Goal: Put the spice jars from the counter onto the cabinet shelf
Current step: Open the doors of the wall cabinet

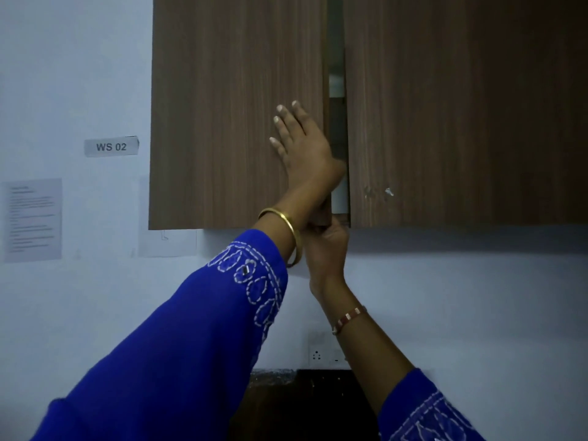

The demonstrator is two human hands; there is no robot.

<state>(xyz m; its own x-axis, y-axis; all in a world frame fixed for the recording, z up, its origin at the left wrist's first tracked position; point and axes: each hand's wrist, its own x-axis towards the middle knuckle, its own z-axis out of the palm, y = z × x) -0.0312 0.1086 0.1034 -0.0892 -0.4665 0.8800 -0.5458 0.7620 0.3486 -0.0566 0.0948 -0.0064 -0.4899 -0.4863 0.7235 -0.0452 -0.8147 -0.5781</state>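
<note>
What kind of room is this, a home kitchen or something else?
Probably a kitchen-style workstation in a lab or training room, not a home. Wooden wall cabinets hang over a dark counter, and a "WS 02" label and a printed notice are stuck on the wall.

2 cabinet doors (235,106), 2 hands (305,148), 2 wall papers (31,218)

Both cabinet doors (238,106) are dark brown with vertical wood grain. The wall (461,297) is pale bluish white. The sleeves (191,329) are bright blue with white stitched loops. A gold bangle (286,227) and a red-and-white bracelet (348,319) circle the wrists.
</note>
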